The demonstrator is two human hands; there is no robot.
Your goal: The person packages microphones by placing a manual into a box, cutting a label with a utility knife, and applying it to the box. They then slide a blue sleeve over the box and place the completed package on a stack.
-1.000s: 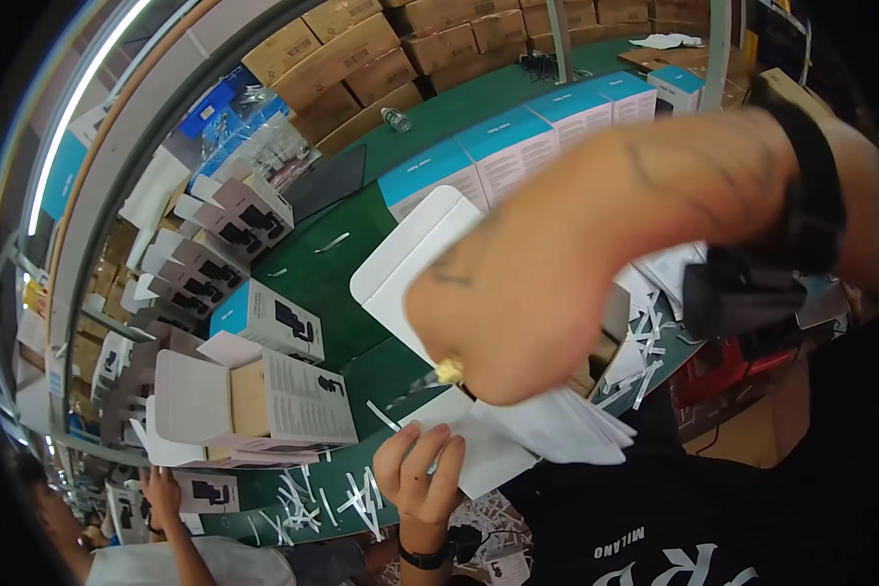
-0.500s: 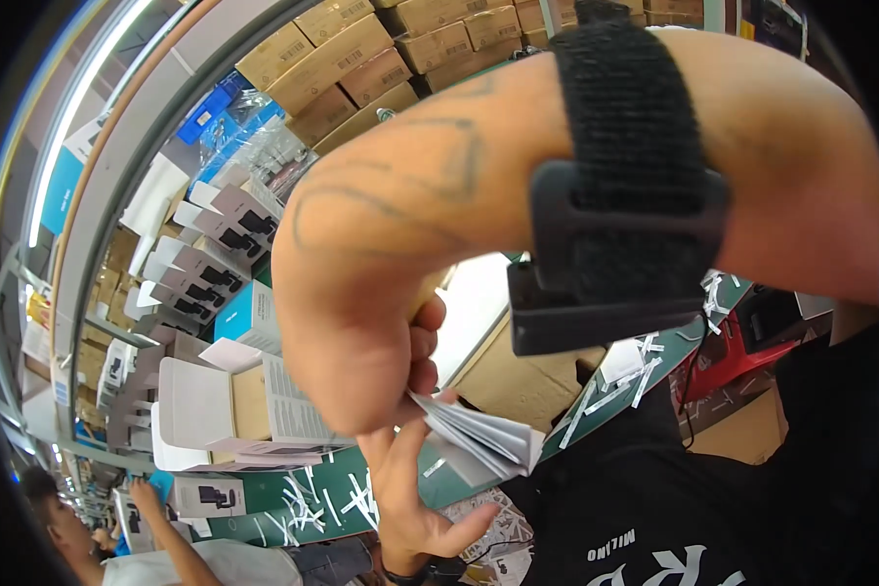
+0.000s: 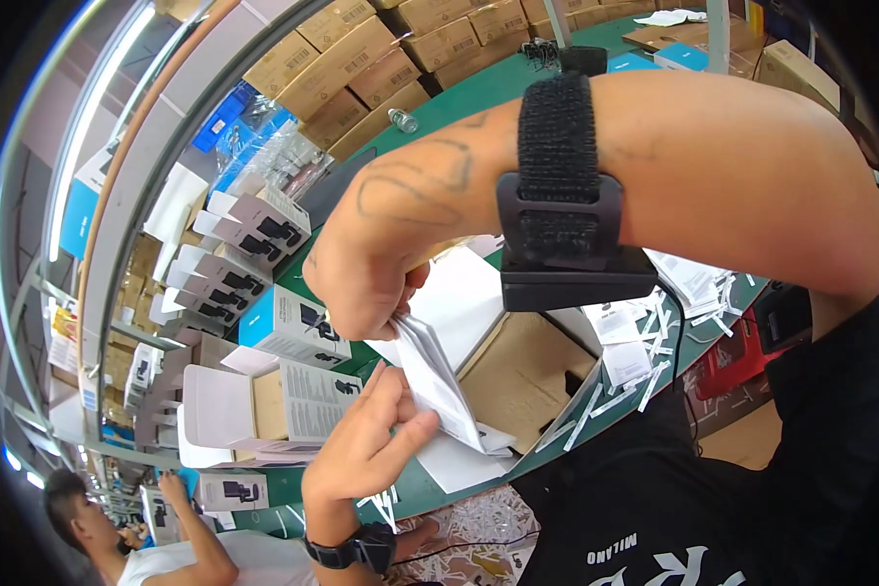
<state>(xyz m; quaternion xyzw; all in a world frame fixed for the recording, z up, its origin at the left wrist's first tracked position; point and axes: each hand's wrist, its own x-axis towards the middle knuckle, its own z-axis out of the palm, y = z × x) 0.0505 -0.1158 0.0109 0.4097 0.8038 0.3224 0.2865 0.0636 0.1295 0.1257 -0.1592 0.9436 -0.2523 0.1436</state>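
My right hand [image 3: 366, 288] reaches across from the right and pinches a sheaf of folded white leaflets [image 3: 430, 376] at its upper end. A black strap with a buckle and a dark block [image 3: 576, 283] circles that forearm. From the lower edge comes my left hand [image 3: 371, 435], with a black band at its wrist. Its thumb and fingers close on the leaflets' left edge, the fingertips partly hidden. Brown cardboard [image 3: 523, 381] with a white panel [image 3: 469, 293] lies behind the leaflets. Left of my hands stands an open white box [image 3: 308, 400] with brown cardboard inside.
White paper strips [image 3: 645, 381] and loose leaflets [image 3: 620, 337] litter the green table [image 3: 479, 98]. Printed boxes [image 3: 234, 278] stand in rows at the left, and brown cartons [image 3: 347, 68] are stacked at the back. A co-worker [image 3: 205, 547] handles a box at lower left.
My right hand has moved up, and the leaflets now hang more upright from it. My left hand has shifted left and up, its spread fingers closing at the leaflets' edge.
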